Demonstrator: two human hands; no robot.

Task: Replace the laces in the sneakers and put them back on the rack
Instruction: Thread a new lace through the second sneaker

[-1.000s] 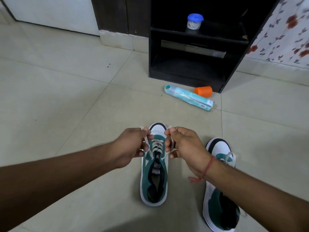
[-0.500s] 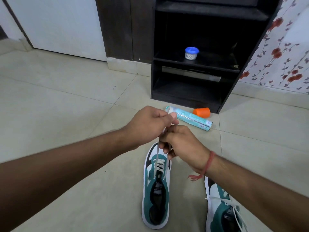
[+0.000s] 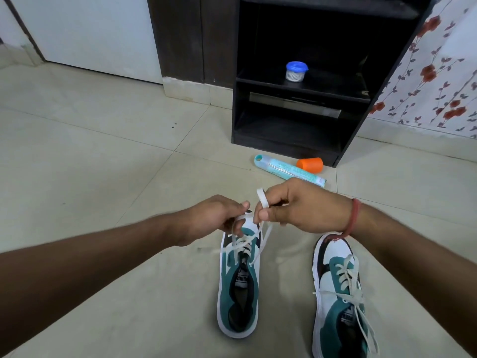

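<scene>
Two forearms reach over a tiled floor (image 3: 103, 164) toward a pair of teal-and-white sneakers. The left hand (image 3: 214, 219) is curled over the toe of the left sneaker (image 3: 238, 282), its fingers pinching one end of the white lace (image 3: 245, 244); the right hand (image 3: 299, 208), just beside it and not touching, pinches the other end, which stands up as a small loop (image 3: 262, 198) above the index finger (a red thread band (image 3: 354, 215) circles this wrist). The lace runs down from both hands into the upper eyelets of the left sneaker, which lies flat with its toe pointing away from the viewer. The right sneaker (image 3: 338, 295) lies near it to the right, fully laced, its loose lace ends trailing across the tongue. Beyond the hands, a teal tube (image 3: 286, 170) and an orange cup (image 3: 311, 165) lie on their sides on the floor, just before a black rack (image 3: 291, 140). A small jar with a blue lid (image 3: 296, 71) stands on the rack's middle shelf. Floral wallpaper (image 3: 444, 73) covers the wall at right.
</scene>
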